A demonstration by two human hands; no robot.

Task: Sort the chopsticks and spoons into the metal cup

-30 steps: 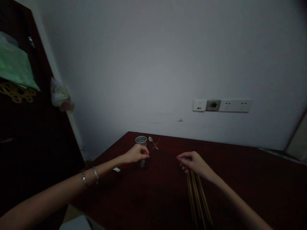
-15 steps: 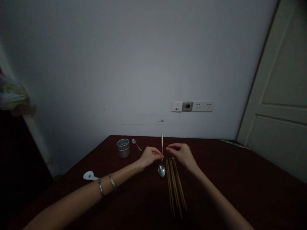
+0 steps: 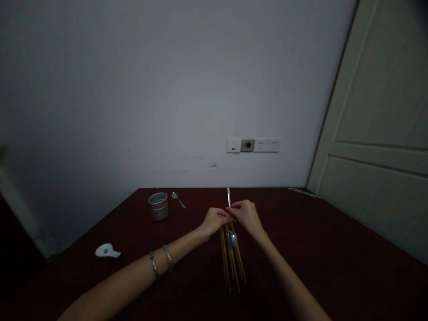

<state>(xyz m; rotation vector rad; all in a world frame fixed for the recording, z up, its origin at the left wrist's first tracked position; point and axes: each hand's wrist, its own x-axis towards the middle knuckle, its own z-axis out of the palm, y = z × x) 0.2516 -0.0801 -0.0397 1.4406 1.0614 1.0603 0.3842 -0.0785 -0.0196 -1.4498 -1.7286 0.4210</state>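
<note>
A long-handled metal spoon [image 3: 232,239] is held with its bowl toward me and its handle pointing toward the wall. My left hand [image 3: 216,222] pinches the handle just above the bowl. From the other side, the fingers of my right hand [image 3: 246,216] close on the same handle a little farther up. Directly beneath the spoon, several wooden chopsticks [image 3: 232,265] lie side by side on the table, slightly fanned; the hands and spoon hide their far ends.
A grey metal cup [image 3: 159,209] stands on the dark red table [image 3: 287,249] at the back left, with a small metal spoon [image 3: 179,200] beside it. Nearer on the left lies a white ceramic spoon [image 3: 107,251]. A wall with sockets [image 3: 266,145] bounds the back.
The spoon has moved right, from beside the chopsticks to over them. My right hand has come in from apart to the spoon's handle. The camera view has shifted a little right.
</note>
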